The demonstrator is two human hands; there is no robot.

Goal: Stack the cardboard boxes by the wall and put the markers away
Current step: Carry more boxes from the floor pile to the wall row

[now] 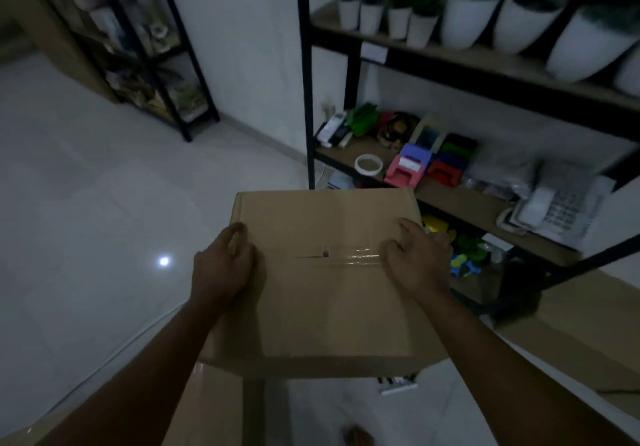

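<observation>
A person carries a plain brown, tape-sealed cardboard box (322,279) above the pale tiled floor (86,203), left hand (221,265) and right hand (415,258) curled over opposite side edges; it looks light, stiff, smooth-sided, best held there.

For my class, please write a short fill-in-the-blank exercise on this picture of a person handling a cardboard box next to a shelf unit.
1. Both hands hold a cardboard box whose top seam is sealed with clear ____.
2. The plants on the top shelf stand in ____ pots.
3. The left hand and the right hand grip ____ sides of the box.
4. On the middle shelf, near its right end, sits a white desk ____.

Missing words: tape; white; opposite; telephone
</observation>
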